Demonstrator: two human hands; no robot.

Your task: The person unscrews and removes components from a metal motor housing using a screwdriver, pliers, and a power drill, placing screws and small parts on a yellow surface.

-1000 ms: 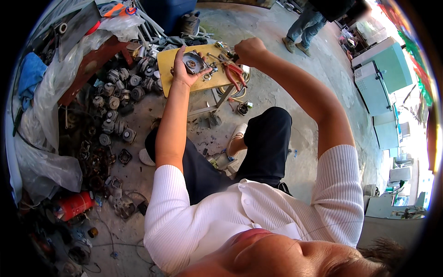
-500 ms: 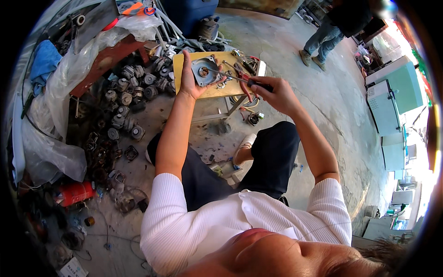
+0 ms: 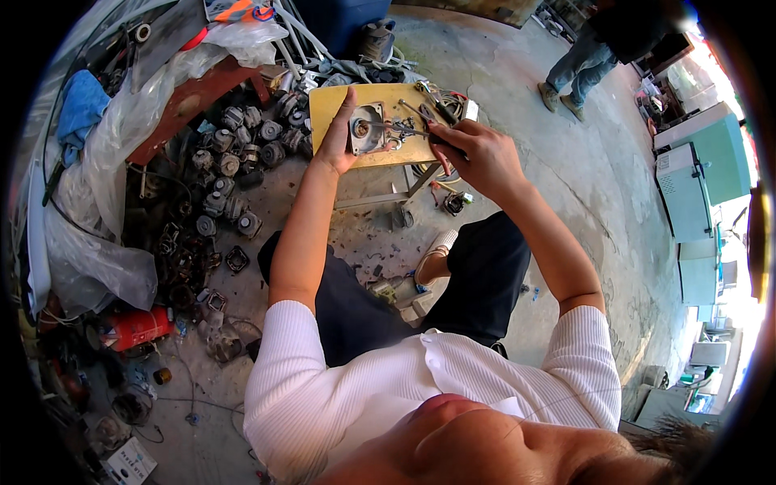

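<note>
My left hand (image 3: 335, 142) is wrapped round the edge of a square grey metal motor end cover (image 3: 373, 145), its thumb pointing up. A round recess with a brownish centre faces up in the cover. In my right hand (image 3: 487, 162) is a screwdriver (image 3: 414, 131), its dark handle in my fingers and its thin shaft pointing left at the cover. Whether the tip touches the recess I cannot tell. Both hands are above a small yellow-topped table (image 3: 323, 99). Red-handled pliers (image 3: 441, 157) lie on it beside my right hand, partly hidden.
Many used motors (image 3: 229, 164) are heaped on the floor at the left, near clear plastic sheeting (image 3: 97, 242) and a red cylinder (image 3: 137, 329). Another person (image 3: 584, 69) stands at the far right. Pale green cabinets (image 3: 687, 190) line the right side.
The cover has tilted in my left hand and shifted slightly right. My right hand has moved a little with the screwdriver and turned more palm-down. The whole view has shifted slightly.
</note>
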